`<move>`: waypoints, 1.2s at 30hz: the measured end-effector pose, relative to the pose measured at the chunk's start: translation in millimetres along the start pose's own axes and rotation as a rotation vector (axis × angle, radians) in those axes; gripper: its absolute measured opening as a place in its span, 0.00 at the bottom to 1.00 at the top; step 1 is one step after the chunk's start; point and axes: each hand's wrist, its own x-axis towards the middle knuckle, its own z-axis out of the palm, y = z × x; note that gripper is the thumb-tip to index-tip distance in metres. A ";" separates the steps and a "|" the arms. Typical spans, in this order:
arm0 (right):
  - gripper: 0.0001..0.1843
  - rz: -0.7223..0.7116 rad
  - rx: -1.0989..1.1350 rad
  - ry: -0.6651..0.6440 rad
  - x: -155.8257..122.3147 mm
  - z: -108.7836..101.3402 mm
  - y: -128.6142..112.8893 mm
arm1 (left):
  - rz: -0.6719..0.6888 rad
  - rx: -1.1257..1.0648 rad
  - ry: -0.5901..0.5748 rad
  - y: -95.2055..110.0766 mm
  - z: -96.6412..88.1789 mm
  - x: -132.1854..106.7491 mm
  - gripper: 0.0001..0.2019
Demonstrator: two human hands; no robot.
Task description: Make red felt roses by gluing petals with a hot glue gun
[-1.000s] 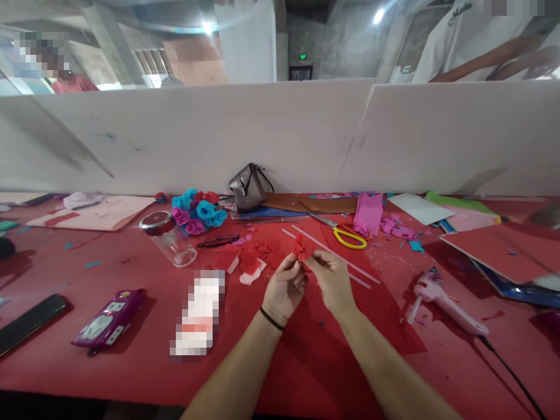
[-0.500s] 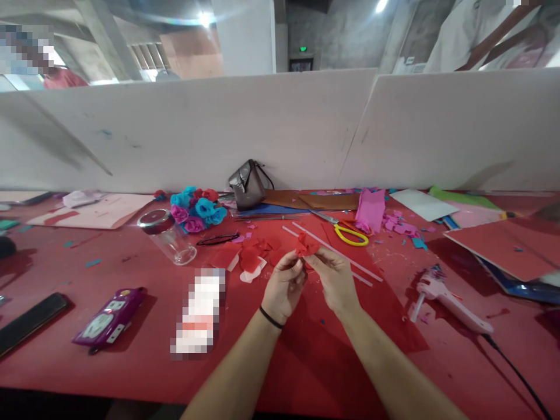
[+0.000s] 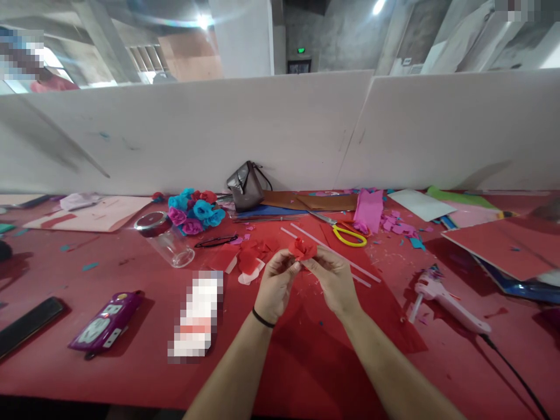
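Note:
A small red paper flower (image 3: 303, 249) is pinched between both hands above the table. My left hand (image 3: 276, 283) closes on its left side, with a dark band round the wrist. From the right, my right hand (image 3: 335, 277) grips the flower between thumb and fingers. Red paper petals (image 3: 251, 256), some with pale pieces under them, lie just left of my left hand. Two translucent glue sticks (image 3: 336, 251) lie slantwise behind my right hand. Scissors with yellow handles (image 3: 350, 235) rest farther back.
A pink glue gun (image 3: 452, 303) with a black cord lies at right. To the left are a glass jar (image 3: 175, 248), a bunch of paper flowers (image 3: 196, 211), a purple case (image 3: 107, 322) and a black phone (image 3: 30, 326). A grey bag (image 3: 245, 186) leans against the white partition (image 3: 219, 128).
The red flower now faces more toward me and looks more opened out. My left hand has shifted slightly left with its fingers around the flower's side.

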 end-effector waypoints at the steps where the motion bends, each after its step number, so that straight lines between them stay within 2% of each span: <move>1: 0.07 -0.011 -0.011 -0.008 -0.4 0.0 -0.3 | 0.012 0.012 -0.010 0.5 0.2 -0.1 0.15; 6: 0.06 -0.042 -0.039 -0.062 -3.1 0.9 -2.3 | 0.088 0.032 -0.006 1.0 1.8 1.2 0.13; 10: 0.07 -0.047 0.005 -0.086 -3.9 -0.5 -4.2 | 0.087 0.028 0.026 1.2 1.9 1.9 0.13; 17: 0.11 0.133 0.174 -0.011 -1.9 -3.4 -5.2 | 0.049 0.090 0.028 0.9 -3.9 4.4 0.12; 21: 0.09 0.238 0.179 0.122 -1.1 0.6 -8.5 | 0.055 0.116 0.035 -0.6 -6.4 6.5 0.11; 24: 0.08 0.292 0.209 0.169 -0.4 2.6 -10.5 | 0.051 0.114 0.060 -0.9 -6.8 6.5 0.11; 30: 0.08 0.307 0.269 0.186 1.2 1.4 -15.5 | 0.050 0.133 0.053 0.0 -5.3 5.0 0.10; 36: 0.09 0.300 0.323 0.242 1.7 -1.2 -13.2 | 0.051 0.089 0.108 -1.1 -5.5 6.4 0.11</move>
